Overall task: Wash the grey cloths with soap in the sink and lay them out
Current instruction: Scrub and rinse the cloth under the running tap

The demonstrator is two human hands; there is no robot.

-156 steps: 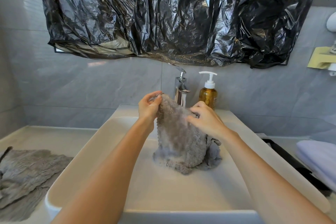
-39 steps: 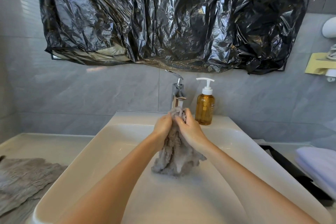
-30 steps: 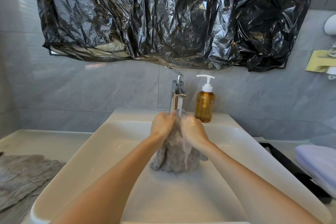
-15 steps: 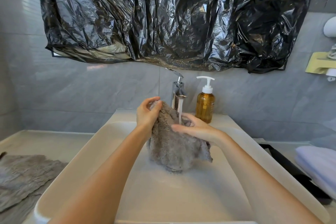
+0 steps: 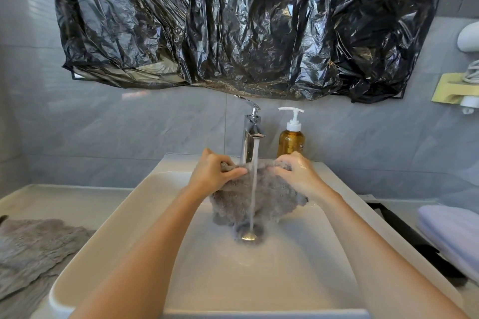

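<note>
I am counting two fluffy grey cloths. The hanging cloth [image 5: 259,202] is drooping into the white rectangular ceramic sink [image 5: 124,228], and the second cloth [image 5: 33,248] is lying crumpled on the pale surface [image 5: 64,204] at nine o'clock of the basin. Two hands are working here: the left hand [image 5: 215,176] and the right hand [image 5: 295,176] are each gripping the top edge of the hanging cloth, fingers curled into it, and stretching it wide. One chrome tap [image 5: 250,134] at twelve o'clock is running, its stream falling across the cloth onto the round metal drain [image 5: 248,235]. One amber soap bottle with a white pump [image 5: 290,142] is standing at one o'clock, with the right hand hiding its base. The frame edge is cutting off the second cloth. At three o'clock one folded lilac towel [image 5: 453,235] is resting on something black that I am failing to make out. A crinkled black plastic sheet [image 5: 246,23] is covering the wall above the tap.
</note>
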